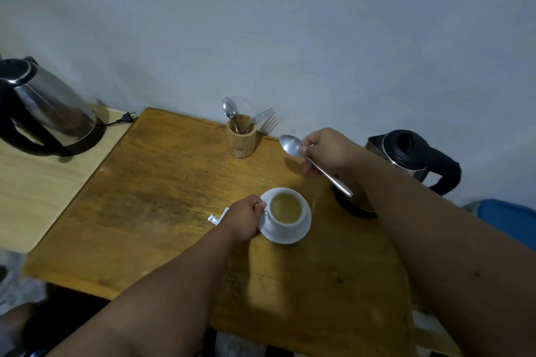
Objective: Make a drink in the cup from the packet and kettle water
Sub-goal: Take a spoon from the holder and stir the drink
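White ceramic cup (285,211) of pale brown drink on white saucer (301,230), left hand (243,219) pinching its handle, torn white packet (215,218) just behind that hand, right hand (327,151) above the brown wooden worktop (162,182) gripping a steel spoon (313,162), black-lidded steel kettle (412,158) beyond it.

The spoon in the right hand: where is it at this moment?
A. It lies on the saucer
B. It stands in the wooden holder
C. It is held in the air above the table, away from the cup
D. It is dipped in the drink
C: the right hand holds the spoon up above the table, bowl toward the wooden holder, clear of the cup that the left hand steadies.
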